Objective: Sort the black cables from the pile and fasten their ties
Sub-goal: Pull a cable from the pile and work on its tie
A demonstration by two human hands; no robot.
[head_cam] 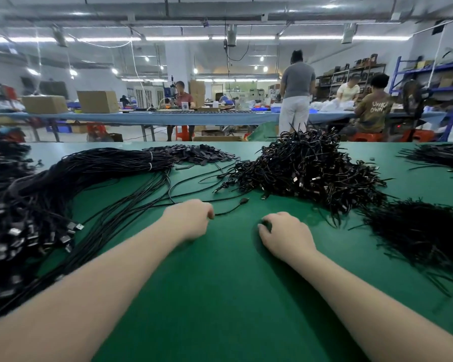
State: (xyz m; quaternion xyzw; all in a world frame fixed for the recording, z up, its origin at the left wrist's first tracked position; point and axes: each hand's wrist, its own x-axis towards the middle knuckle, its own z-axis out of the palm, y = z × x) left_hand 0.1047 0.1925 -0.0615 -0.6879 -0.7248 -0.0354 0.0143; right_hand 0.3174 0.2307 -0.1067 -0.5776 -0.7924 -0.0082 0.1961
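My left hand [190, 220] rests on the green table [220, 296] with its fingers curled, pinching a thin black cable [228, 210] that ends in a USB plug [244, 200]. My right hand [285, 232] lies knuckles up a little to the right, fingers curled down onto the mat; what is under the fingertips is hidden. A long bundle of loose black cables [89, 176] sweeps along the left. Behind the hands is a heap of coiled black cables [306, 168]. A pile of thin black ties [419, 231] lies just right of my right hand.
A small heap of flat black pieces [194, 152] sits at the back of the table. More ties [439, 155] lie at the far right. Plugs of the long cables [71, 228] crowd the left edge. Several people work at a blue bench [168, 117] beyond.
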